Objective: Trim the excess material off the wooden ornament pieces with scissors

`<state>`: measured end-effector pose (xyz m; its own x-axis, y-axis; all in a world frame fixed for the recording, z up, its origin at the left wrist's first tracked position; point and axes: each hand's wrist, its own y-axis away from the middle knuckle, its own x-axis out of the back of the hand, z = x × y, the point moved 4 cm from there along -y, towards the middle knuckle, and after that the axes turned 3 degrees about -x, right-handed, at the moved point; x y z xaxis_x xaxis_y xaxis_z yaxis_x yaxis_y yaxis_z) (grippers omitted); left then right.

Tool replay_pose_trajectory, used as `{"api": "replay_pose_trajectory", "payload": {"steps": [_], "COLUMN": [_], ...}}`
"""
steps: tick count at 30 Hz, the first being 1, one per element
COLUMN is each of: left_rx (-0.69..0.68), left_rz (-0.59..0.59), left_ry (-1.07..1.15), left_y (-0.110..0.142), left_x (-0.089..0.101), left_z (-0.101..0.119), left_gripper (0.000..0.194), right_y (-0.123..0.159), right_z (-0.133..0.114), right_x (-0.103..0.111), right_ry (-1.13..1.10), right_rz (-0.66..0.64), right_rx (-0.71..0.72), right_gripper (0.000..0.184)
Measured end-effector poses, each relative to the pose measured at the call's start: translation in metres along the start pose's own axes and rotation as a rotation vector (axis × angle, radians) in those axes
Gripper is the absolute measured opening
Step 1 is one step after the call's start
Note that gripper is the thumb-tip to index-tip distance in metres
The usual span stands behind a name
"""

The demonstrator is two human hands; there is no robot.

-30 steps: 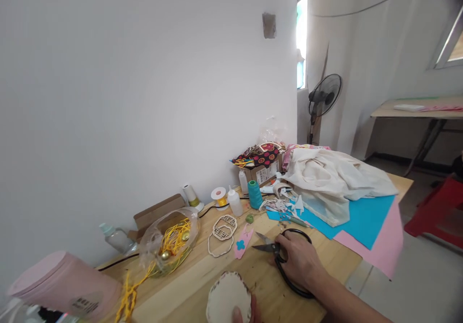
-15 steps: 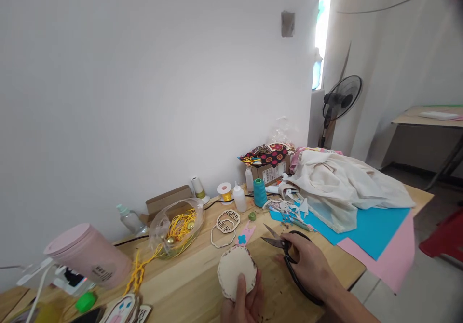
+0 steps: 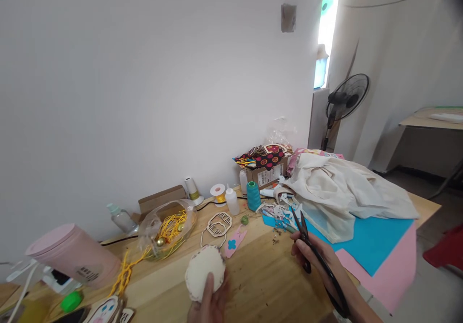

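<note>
My left hand pinches a round cream fabric piece with dark stitching along its rim, held just above the wooden table near the bottom edge. My right hand grips black scissors, lifted off the table with the blades pointing up and away. A pink felt strip with a blue flower and a wooden cut-out frame lie between the two hands, farther back.
A clear bag of yellow cord, a pink cup, a teal thread spool, small glue bottles and a cardboard box line the wall. Cream cloth lies on blue and pink sheets. A fan stands behind.
My right hand has picked the scissors up off the table and turned the blades upward. The left hand with the fabric round shifted left as the view swung.
</note>
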<state>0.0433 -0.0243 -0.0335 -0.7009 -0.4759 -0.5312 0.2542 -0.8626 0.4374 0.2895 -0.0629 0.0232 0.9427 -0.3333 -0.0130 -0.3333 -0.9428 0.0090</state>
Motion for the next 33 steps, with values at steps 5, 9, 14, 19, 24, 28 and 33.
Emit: {"api": "replay_pose_trajectory", "payload": {"steps": [5,9,14,19,24,28,33], "left_rx": [-0.044,0.091,0.303,0.254,0.150,0.100,0.106], "left_rz": [-0.019,-0.080,-0.207,-0.349,-0.241,-0.188,-0.193], "left_ry": [0.047,0.080,0.119,0.168,0.050,0.010,-0.006], "left_y": [-0.004,0.009,0.022,0.030,0.027,0.029,0.038], "left_x": [0.015,-0.014,-0.057,-0.082,-0.082,-0.074,-0.065], "left_z": [-0.005,-0.038,-0.056,-0.056,-0.055,-0.057,-0.067], "left_gripper": [0.040,0.042,0.031,0.021,0.030,0.033,0.034], "right_y": [-0.001,0.002,0.007,0.001,-0.003,0.002,0.004], "right_z": [0.004,0.009,0.008,0.020,0.033,0.032,0.030], "right_x": [-0.007,-0.009,0.012,0.026,0.037,0.026,-0.006], "right_ry": [0.140,0.555,1.071,1.221,0.978,0.868,0.975], "right_rz": [0.011,0.020,0.201,0.122,0.096,0.030,-0.077], "right_rx": [-0.011,0.137,0.288,0.226,0.159,0.243,0.324], "right_gripper": [0.033,0.031,0.031,0.038,0.033,0.032,0.033]}}
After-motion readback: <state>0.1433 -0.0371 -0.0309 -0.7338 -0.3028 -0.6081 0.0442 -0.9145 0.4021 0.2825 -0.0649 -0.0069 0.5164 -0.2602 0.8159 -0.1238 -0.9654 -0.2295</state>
